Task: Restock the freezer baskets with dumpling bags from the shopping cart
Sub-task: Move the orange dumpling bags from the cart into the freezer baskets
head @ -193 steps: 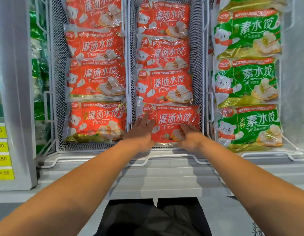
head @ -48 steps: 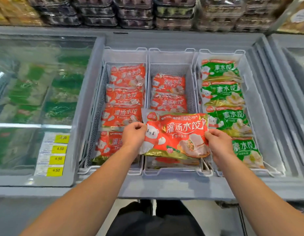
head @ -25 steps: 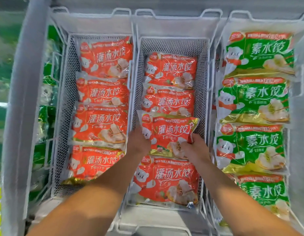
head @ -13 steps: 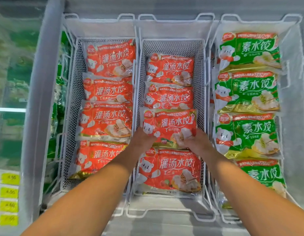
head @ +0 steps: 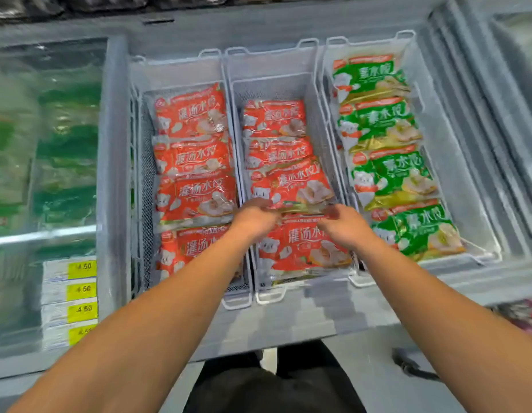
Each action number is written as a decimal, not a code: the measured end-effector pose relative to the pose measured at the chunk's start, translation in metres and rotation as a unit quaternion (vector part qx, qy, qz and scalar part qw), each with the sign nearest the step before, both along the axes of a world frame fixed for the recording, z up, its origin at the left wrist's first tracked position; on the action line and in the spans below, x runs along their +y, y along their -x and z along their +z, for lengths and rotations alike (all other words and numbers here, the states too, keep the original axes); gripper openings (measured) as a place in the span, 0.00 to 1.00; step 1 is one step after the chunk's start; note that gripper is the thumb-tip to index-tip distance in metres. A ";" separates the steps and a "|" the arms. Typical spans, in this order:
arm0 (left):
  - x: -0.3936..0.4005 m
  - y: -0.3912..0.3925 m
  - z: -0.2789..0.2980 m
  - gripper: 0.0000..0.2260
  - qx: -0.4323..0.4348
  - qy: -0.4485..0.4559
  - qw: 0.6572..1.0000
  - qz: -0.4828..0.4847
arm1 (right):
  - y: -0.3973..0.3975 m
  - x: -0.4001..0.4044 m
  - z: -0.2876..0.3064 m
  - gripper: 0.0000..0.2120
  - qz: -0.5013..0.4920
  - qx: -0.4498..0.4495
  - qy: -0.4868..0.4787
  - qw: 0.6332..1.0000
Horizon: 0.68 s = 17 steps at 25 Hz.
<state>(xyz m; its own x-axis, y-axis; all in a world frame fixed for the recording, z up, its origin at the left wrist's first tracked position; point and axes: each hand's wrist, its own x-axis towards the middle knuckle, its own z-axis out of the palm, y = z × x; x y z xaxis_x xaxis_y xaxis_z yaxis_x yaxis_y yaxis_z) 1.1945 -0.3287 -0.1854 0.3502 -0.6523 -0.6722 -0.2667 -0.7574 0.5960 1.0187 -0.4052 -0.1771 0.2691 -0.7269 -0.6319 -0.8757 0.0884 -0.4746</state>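
Red bag [head: 291, 186] just beyond both hands

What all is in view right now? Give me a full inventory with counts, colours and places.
Baskets: three, white wire, side by side in the open freezer.
Red bags: four in the left basket, four in the middle one, laid in overlapping rows.
Third middle bag: red, tilted, its near edge at both hands.
Green bags: four, right basket, one row.
Price tags: four, yellow, on the freezer's left front.
Glass lid: one, left, green packs blurred beneath.
Left hand: fingers curled at the tilted bag's near edge; grip blurred.
Right hand: the same, at its right end.
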 end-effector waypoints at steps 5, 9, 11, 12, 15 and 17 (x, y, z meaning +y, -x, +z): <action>0.019 0.051 0.026 0.18 0.015 0.067 0.995 -0.068 | 0.056 0.048 0.036 0.15 -0.104 -0.048 0.046 0.992; 0.025 0.125 0.042 0.19 0.015 0.109 0.983 -0.147 | 0.137 0.076 0.057 0.11 -0.188 -0.076 0.078 0.976; 0.025 0.173 0.048 0.14 0.020 0.127 0.974 -0.187 | 0.189 0.093 0.061 0.11 -0.237 -0.072 0.100 0.964; 0.025 0.200 0.050 0.13 0.021 0.128 0.970 -0.207 | 0.218 0.103 0.061 0.11 -0.264 -0.072 0.108 0.956; 0.028 0.283 0.055 0.15 0.004 0.129 0.953 -0.276 | 0.301 0.131 0.054 0.09 -0.312 -0.077 0.122 0.939; 0.034 0.349 0.054 0.15 -0.001 0.130 0.946 -0.296 | 0.367 0.154 0.055 0.09 -0.329 -0.063 0.112 0.936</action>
<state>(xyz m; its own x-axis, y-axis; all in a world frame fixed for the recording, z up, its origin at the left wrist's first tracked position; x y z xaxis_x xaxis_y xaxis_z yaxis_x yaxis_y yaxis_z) 0.8451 -0.2943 -0.1310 -0.1270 -0.8781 -0.4613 -0.5986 -0.3030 0.7415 0.6519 -0.2512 -0.1221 -0.2205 -0.8722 -0.4366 -0.6025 0.4738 -0.6422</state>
